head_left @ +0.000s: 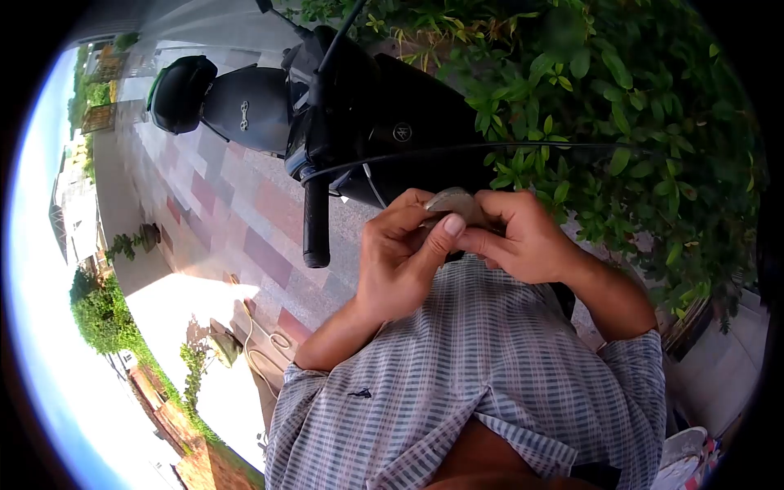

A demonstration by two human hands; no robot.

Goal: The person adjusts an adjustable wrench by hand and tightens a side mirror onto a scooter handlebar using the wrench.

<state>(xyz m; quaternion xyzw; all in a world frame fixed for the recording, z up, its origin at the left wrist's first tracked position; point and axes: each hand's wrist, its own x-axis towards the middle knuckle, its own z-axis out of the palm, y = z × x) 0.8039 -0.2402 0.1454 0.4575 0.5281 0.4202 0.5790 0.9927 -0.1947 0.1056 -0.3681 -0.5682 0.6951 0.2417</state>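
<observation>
Object (451,198) | greyish | curved edge | held, partly covered: left hand (402,260), right hand (524,238)

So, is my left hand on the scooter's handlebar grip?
No, the left hand and right hand together hold a small greyish object, with the handlebar grip untouched off to the left.

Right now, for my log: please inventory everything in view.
flat piece: 1, grey, middle
scooter: 1, mostly black, top middle
rounded case: 1, mostly black, scooter's rear
bushes: uncounted, green, upper right
paving: 1, pink and grey, beneath scooter
potted plants: at least 2, green, left
hose or cable: 1, pale, lower left
trees: several, green, far left
sky: 1, pale, left edge
unclear item: 1, whitish, bottom right
shirt: 1, grey and white, lower middle
left grip: 1, bare, holding flat piece
right grip: 1, bare, holding flat piece
</observation>
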